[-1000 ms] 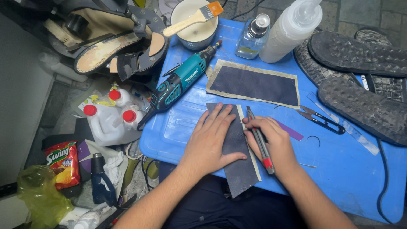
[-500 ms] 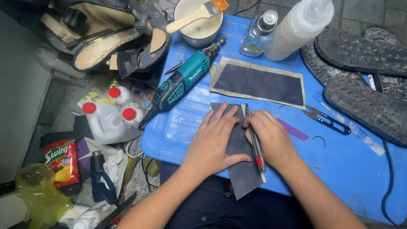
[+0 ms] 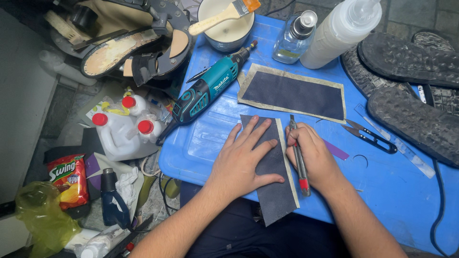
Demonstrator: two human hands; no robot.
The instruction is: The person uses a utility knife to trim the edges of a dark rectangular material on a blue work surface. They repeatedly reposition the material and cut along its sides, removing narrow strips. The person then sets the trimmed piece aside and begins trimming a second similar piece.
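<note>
Left hand (image 3: 244, 165) flat, fingers released and spread on dark sheet strip (image 3: 273, 174) at blue desk (image 3: 397, 191) front edge, right hand (image 3: 313, 155) fingers grasping utility knife (image 3: 299, 155) along strip's pale right edge, teal rotary tool (image 3: 208, 91) behind

One head camera looks steeply down, from close above, at the blue bench (image 3: 392, 191). Both forearms enter from the lower edge, and cluttered floor fills the left side.
</note>
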